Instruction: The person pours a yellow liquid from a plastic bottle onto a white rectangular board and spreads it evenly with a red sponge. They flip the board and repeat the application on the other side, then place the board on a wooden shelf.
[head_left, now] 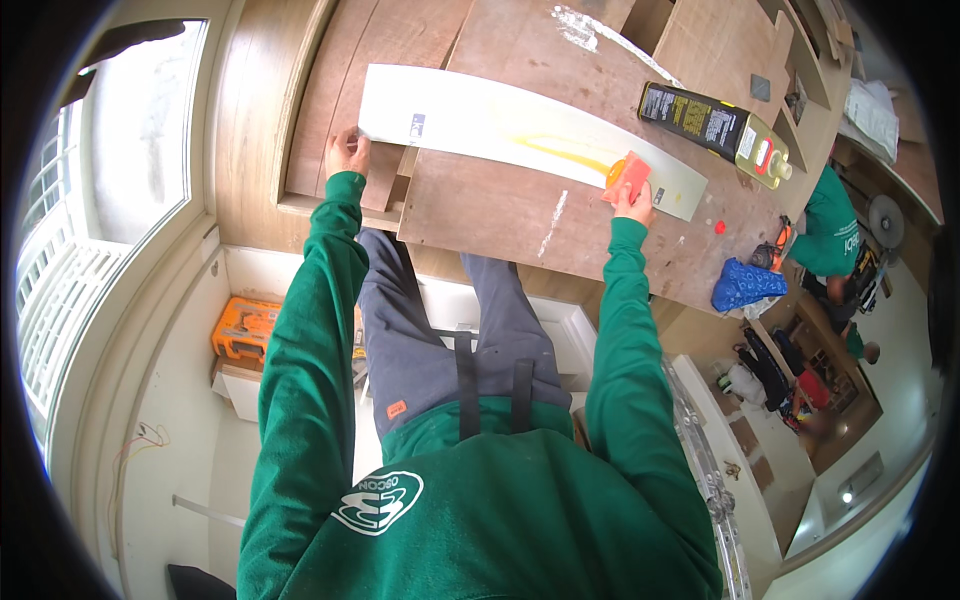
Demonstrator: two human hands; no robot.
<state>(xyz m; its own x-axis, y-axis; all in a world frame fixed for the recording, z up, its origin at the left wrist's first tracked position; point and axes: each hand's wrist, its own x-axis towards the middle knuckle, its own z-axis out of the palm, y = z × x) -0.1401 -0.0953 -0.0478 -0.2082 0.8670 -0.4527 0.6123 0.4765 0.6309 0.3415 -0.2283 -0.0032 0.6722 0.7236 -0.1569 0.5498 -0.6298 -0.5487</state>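
Note:
A long white panel [480,107] lies across the brown wooden work surface, with a yellow-orange streak of glue [560,147] smeared along its right half. My left hand [348,153] is closed at the panel's left end, its fingers at the lower corner. In my right hand [632,203] is a flat red-orange spreader [627,178], pressed to the panel near its right end. A thick blob of glue gathers at the spreader's left edge.
Beyond the panel's right end a black and yellow rectangular can [700,122] lies on its side. A small red cap [720,228], a blue cloth-like bundle [745,284] and an orange-black tool [770,252] are to the right. An orange tool case [245,327] stands lower left. Another person's green sleeve [832,225] shows far right.

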